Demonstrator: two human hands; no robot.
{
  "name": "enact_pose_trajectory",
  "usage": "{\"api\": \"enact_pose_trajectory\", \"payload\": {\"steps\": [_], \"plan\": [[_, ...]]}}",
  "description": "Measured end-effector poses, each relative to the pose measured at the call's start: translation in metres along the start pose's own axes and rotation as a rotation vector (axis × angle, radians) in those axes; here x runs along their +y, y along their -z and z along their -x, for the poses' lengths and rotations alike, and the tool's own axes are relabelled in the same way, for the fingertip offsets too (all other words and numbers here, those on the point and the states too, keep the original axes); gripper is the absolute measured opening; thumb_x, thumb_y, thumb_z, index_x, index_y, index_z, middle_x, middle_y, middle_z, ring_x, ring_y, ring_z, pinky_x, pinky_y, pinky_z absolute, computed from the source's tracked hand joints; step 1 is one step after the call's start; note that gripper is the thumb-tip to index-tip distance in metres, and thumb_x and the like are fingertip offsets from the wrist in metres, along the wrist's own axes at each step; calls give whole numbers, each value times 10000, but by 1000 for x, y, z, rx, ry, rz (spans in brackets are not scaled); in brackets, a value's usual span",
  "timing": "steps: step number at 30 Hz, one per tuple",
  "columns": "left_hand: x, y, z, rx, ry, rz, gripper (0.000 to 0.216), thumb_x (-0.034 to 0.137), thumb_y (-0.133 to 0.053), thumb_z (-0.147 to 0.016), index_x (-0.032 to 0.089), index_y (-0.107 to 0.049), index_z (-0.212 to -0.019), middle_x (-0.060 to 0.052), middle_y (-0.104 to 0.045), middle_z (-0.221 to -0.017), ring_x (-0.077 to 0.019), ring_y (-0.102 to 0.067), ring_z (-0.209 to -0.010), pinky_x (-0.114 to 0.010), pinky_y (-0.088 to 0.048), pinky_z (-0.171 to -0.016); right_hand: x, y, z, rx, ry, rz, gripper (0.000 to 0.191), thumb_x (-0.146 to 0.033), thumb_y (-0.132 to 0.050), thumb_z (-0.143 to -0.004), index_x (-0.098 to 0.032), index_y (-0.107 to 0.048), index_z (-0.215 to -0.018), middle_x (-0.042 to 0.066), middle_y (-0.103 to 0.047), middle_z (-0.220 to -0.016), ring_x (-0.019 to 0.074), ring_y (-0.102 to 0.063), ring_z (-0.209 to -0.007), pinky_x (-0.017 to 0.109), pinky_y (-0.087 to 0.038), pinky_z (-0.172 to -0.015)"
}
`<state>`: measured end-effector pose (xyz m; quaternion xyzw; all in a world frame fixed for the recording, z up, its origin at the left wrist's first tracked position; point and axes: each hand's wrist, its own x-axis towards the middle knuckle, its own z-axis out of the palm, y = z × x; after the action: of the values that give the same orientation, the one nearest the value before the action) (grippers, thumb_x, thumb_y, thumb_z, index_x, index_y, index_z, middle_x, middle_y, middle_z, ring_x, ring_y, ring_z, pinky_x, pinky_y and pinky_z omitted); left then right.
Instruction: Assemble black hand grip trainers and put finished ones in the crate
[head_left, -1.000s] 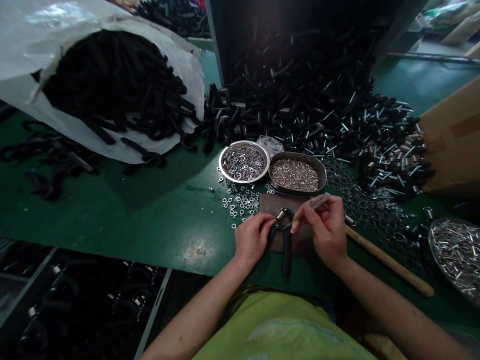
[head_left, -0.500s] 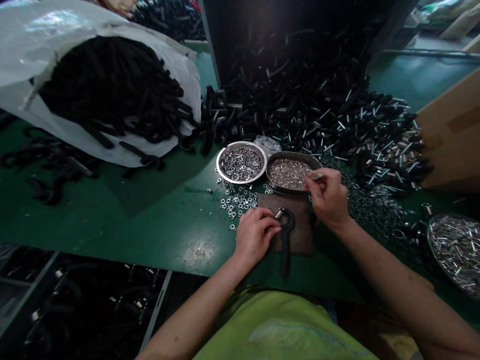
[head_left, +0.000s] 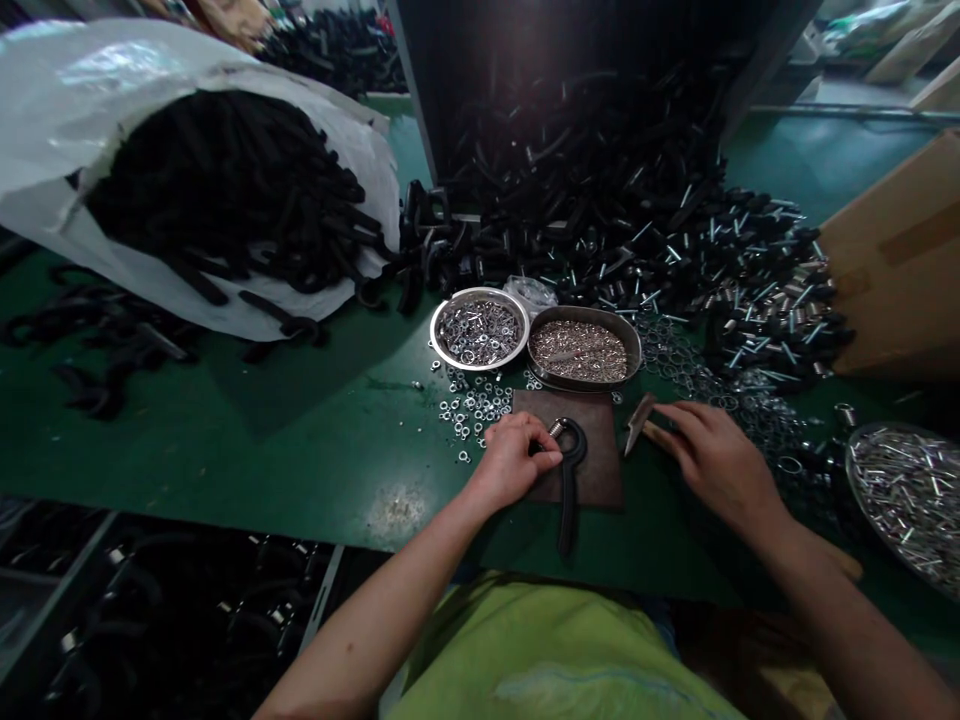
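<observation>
My left hand (head_left: 514, 462) is closed on the spring end of a black hooked handle piece (head_left: 570, 480). The piece lies on a brown pad (head_left: 600, 470) on the green table. My right hand (head_left: 712, 455) rests just right of the pad. Its thumb and fingers are round the wooden handle of a small hammer (head_left: 643, 425), close to the metal head. Beyond the pad stand a round steel bowl of washers (head_left: 480, 330) and an oval tray of small metal parts (head_left: 579, 350).
Loose washers (head_left: 476, 405) lie left of the pad and wire rings (head_left: 686, 360) to its right. A dish of metal pins (head_left: 907, 490) sits far right below a cardboard box (head_left: 892, 260). A white sack of black handles (head_left: 225, 190) and a heap of black parts (head_left: 660, 220) fill the back.
My right hand left the handle piece, reached to the oval tray, then came down onto the hammer. The thin tool it held is gone. My left hand stayed on the piece.
</observation>
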<state>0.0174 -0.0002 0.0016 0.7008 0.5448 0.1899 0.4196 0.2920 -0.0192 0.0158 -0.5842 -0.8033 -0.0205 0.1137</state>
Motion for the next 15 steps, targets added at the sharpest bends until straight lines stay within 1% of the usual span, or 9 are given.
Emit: {"api": "enact_pose_trajectory", "payload": {"steps": [2,4,6,8,10,12,14,15], "plan": [[3,2,-1,-20,2,-42,30,221,-692,-738,221,-669,-758,0,-617,-939,-199,-518,-992,-358,-330,-887,11,-7,32,-69,-90,106,343,-342,-461,-888,-161,-572,-1157,134,-606,-1000,264,-561,-887,389,-492,-704],[6,4,-2,-35,17,-72,51,235,-694,-735,224,-663,-774,0,-609,-947,-204,-513,-1005,-365,-322,-888,18,-17,53,-110,-160,190,341,-372,-464,-883,-152,-585,-1115,133,-610,-929,270,-563,-828,395,-483,-663],[7,5,-3,-48,33,-73,79,242,-698,-729,226,-659,-795,-1,-604,-948,-203,-513,-1008,-359,-325,-886,20,-25,61,-124,-202,217,311,-359,-445,-893,-131,-596,-1042,135,-613,-891,276,-572,-821,398,-477,-667],[6,5,-4,-57,41,-59,89,244,-701,-725,225,-660,-802,-1,-601,-943,-199,-516,-1005,-346,-335,-881,18,-24,58,-135,-250,187,296,-336,-412,-908,-122,-581,-1025,136,-623,-916,275,-593,-826,390,-477,-660],[4,4,-4,-58,39,-45,80,252,-702,-726,225,-665,-792,0,-602,-930,-195,-520,-1000,-336,-343,-879,12,-10,49,-137,-290,85,298,-340,-398,-914,-138,-558,-1063,128,-635,-980,262,-617,-817,374,-482,-642],[2,2,-4,-37,43,-29,81,261,-708,-721,222,-669,-781,2,-606,-916,-192,-526,-989,-329,-351,-877,0,16,37,-103,-307,-114,309,-350,-384,-921,-174,-533,-1127,99,-644,-997,230,-633,-789,346,-492,-636],[0,0,-4,-20,46,-10,81,261,-716,-712,219,-674,-766,2,-612,-908,-188,-533,-981,-321,-359,-874,-17,45,27,-33,-306,-383,327,-337,-347,-939,-212,-488,-1206,53,-648,-897,173,-625,-697,298,-498,-606],[0,0,-4,-18,48,0,77,256,-720,-707,218,-678,-759,2,-614,-903,-186,-536,-977,-316,-363,-872,-27,57,22,19,-310,-498,336,-328,-329,-947,-228,-459,-1241,27,-633,-817,149,-605,-625,272,-491,-563]]}}
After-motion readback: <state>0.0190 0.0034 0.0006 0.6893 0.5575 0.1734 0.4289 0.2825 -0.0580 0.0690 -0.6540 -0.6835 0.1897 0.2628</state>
